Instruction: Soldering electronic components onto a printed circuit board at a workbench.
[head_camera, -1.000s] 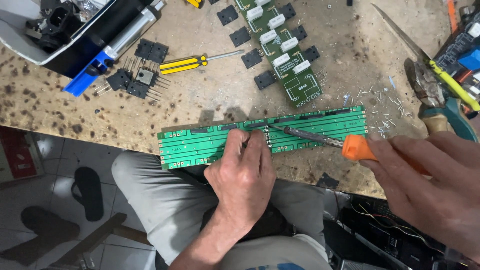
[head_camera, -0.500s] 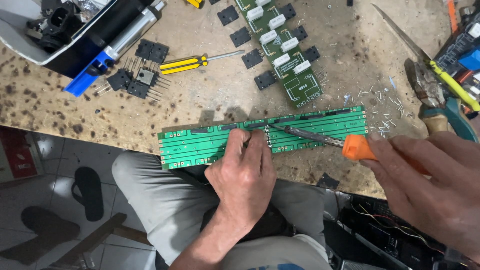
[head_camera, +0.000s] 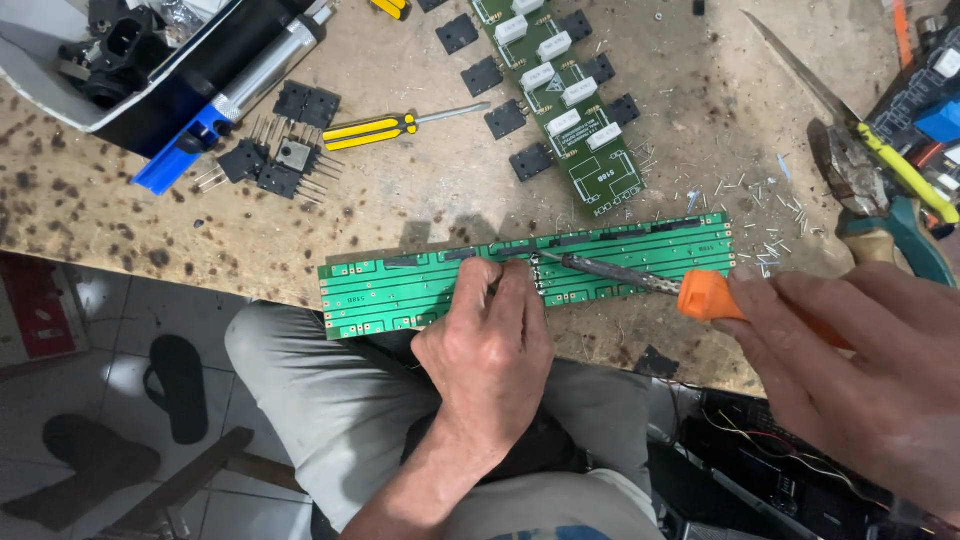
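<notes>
A long green circuit board (head_camera: 400, 285) lies along the near edge of the stained workbench (head_camera: 440, 195). My left hand (head_camera: 490, 345) rests on the board's middle, fingertips pressed to it. My right hand (head_camera: 860, 370) grips the orange handle of a soldering iron (head_camera: 640, 280). The iron's dark metal tip touches the board just right of my left fingertips. Whether my left fingers pinch anything small is hidden.
A second green board with white blocks (head_camera: 565, 95) lies further back, with black transistors (head_camera: 280, 160) around it. A yellow-and-black screwdriver (head_camera: 385, 128) sits left of centre. Pliers (head_camera: 880, 190) lie at the right. A tray of parts (head_camera: 130, 60) sits at the far left. Clipped leads (head_camera: 760, 205) litter the bench.
</notes>
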